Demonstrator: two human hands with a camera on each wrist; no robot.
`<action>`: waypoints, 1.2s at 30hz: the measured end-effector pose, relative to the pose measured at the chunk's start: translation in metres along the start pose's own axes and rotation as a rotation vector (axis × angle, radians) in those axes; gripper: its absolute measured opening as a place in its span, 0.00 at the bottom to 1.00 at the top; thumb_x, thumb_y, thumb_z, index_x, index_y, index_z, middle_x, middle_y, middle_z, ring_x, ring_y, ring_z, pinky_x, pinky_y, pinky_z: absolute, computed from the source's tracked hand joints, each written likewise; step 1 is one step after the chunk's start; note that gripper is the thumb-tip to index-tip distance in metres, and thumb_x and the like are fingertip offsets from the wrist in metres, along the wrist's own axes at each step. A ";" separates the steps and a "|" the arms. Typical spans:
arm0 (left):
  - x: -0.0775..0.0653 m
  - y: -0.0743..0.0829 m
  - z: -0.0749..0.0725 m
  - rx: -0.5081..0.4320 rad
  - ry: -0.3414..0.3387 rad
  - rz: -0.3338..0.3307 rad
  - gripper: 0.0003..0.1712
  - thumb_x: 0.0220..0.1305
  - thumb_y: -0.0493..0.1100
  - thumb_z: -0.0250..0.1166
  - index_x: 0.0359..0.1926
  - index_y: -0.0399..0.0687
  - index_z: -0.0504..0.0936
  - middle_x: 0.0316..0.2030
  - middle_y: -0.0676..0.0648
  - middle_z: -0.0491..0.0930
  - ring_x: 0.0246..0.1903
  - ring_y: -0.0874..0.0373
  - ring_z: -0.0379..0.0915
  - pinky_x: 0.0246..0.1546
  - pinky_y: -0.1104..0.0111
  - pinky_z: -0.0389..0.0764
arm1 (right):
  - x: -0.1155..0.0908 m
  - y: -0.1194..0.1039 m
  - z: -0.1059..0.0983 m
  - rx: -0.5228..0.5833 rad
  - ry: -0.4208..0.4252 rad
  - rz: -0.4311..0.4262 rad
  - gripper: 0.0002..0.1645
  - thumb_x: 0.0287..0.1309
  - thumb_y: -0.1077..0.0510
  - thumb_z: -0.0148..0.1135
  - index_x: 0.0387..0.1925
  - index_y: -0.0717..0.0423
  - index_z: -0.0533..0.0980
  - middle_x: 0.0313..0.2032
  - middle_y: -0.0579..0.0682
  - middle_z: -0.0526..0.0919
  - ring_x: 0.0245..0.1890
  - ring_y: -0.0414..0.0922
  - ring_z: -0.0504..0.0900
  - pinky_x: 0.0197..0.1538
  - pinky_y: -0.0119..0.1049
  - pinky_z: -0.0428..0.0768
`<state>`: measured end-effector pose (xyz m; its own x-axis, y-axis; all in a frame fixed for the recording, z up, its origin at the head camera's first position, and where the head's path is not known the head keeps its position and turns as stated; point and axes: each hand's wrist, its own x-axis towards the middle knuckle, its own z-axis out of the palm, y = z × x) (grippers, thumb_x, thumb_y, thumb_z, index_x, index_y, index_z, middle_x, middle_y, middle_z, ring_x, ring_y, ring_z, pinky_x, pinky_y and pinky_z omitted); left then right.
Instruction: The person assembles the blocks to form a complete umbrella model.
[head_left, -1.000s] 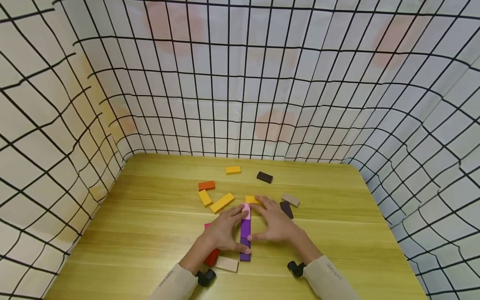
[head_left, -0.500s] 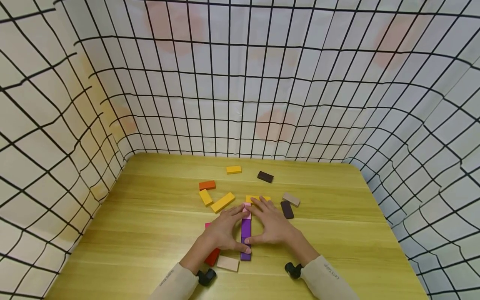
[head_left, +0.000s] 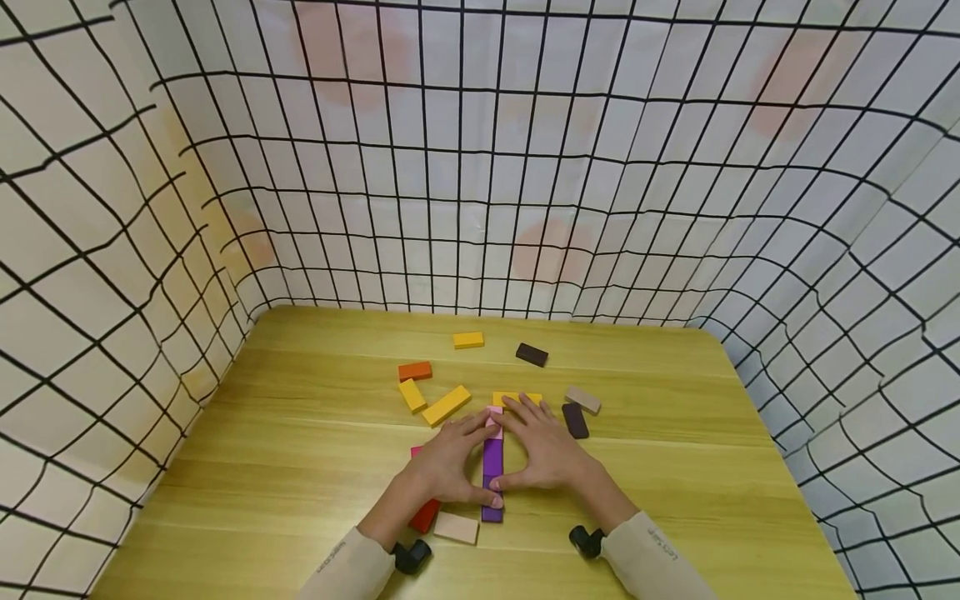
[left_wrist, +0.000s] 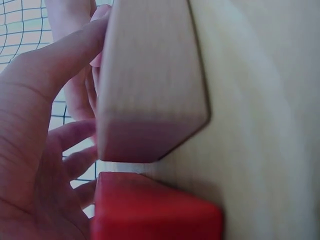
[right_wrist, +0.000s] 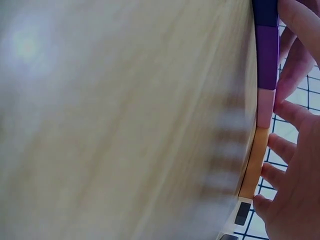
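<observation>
Between both grips: a straight row, end to end, of indigo brick (head_left: 492, 514), purple brick (head_left: 492, 457) and pink brick (head_left: 495, 432); yellow bar (right_wrist: 254, 165) crosswise at its far end.
Left grip (head_left: 447, 461): spread, thumb over the indigo brick, fingertips at the pink brick.
Right grip (head_left: 546, 451): spread, thumb over the indigo-purple seam, fingers reaching the pink brick and yellow bar.
Close room, left: red brick (left_wrist: 155, 210) partly hidden by the left grip's wrist; pale brick (head_left: 456, 528) just nearer the person, a narrow gap between the two.
Beyond left grip: yellow brick (head_left: 446, 406), near its fingers.
Beyond right grip: dark brick (head_left: 576, 421), with grey brick (head_left: 583, 400) just behind.
Side room: worktop (head_left: 675, 450) wood stretches widely outward from either grip.
Edges: grid wall (head_left: 480, 175) along the far edge, well beyond both grips, and up both sides.
</observation>
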<state>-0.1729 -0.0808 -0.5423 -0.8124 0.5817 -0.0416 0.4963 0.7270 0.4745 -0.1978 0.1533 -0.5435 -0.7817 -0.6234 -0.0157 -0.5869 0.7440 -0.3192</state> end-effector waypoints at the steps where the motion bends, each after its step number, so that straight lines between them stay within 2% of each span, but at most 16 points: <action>1: 0.000 0.000 0.001 0.006 0.000 0.004 0.68 0.44 0.79 0.74 0.80 0.54 0.61 0.83 0.51 0.47 0.81 0.46 0.48 0.78 0.41 0.54 | 0.000 0.000 0.000 -0.002 0.001 0.000 0.67 0.47 0.15 0.62 0.81 0.44 0.57 0.81 0.55 0.53 0.81 0.64 0.47 0.78 0.69 0.46; 10: -0.002 0.001 0.001 0.018 0.000 0.011 0.67 0.46 0.80 0.72 0.80 0.53 0.60 0.83 0.50 0.48 0.80 0.45 0.49 0.77 0.39 0.55 | -0.002 -0.001 -0.001 0.002 -0.005 0.008 0.68 0.46 0.15 0.62 0.81 0.43 0.56 0.81 0.54 0.53 0.82 0.63 0.46 0.78 0.69 0.46; 13: -0.004 0.002 -0.002 -0.010 0.000 -0.002 0.67 0.45 0.80 0.72 0.80 0.55 0.60 0.82 0.49 0.49 0.80 0.45 0.50 0.76 0.41 0.60 | -0.002 -0.001 0.000 0.014 -0.009 0.013 0.67 0.46 0.15 0.62 0.81 0.42 0.57 0.81 0.53 0.53 0.82 0.63 0.46 0.77 0.70 0.50; 17: -0.007 -0.001 -0.007 -0.051 0.037 -0.022 0.69 0.41 0.81 0.73 0.80 0.58 0.60 0.82 0.50 0.52 0.79 0.45 0.53 0.72 0.42 0.68 | -0.001 -0.002 -0.002 0.033 -0.013 0.026 0.68 0.45 0.15 0.63 0.81 0.41 0.57 0.82 0.52 0.52 0.82 0.62 0.45 0.75 0.71 0.54; 26: -0.009 -0.016 -0.028 -0.069 0.123 -0.110 0.67 0.42 0.80 0.74 0.79 0.59 0.63 0.79 0.52 0.59 0.77 0.45 0.58 0.72 0.43 0.67 | -0.001 -0.002 -0.005 0.020 -0.044 0.068 0.69 0.42 0.13 0.63 0.81 0.41 0.57 0.82 0.50 0.51 0.83 0.59 0.43 0.77 0.68 0.53; 32: 0.001 -0.033 -0.034 -0.027 0.155 -0.155 0.66 0.44 0.81 0.72 0.79 0.58 0.64 0.78 0.51 0.62 0.76 0.45 0.61 0.72 0.45 0.69 | -0.001 -0.003 -0.004 0.029 -0.056 0.084 0.70 0.41 0.12 0.62 0.81 0.39 0.56 0.82 0.48 0.50 0.83 0.57 0.42 0.78 0.67 0.52; 36: 0.011 -0.042 -0.038 -0.032 0.160 -0.177 0.63 0.47 0.78 0.73 0.78 0.54 0.65 0.76 0.47 0.65 0.74 0.43 0.63 0.72 0.46 0.69 | 0.000 -0.003 -0.002 0.033 -0.056 0.097 0.70 0.41 0.12 0.62 0.81 0.38 0.56 0.82 0.47 0.50 0.83 0.56 0.42 0.78 0.67 0.51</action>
<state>-0.2144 -0.1190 -0.5294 -0.9250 0.3797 0.0120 0.3344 0.7990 0.4998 -0.1966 0.1519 -0.5405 -0.8208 -0.5623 -0.1004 -0.5015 0.7935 -0.3447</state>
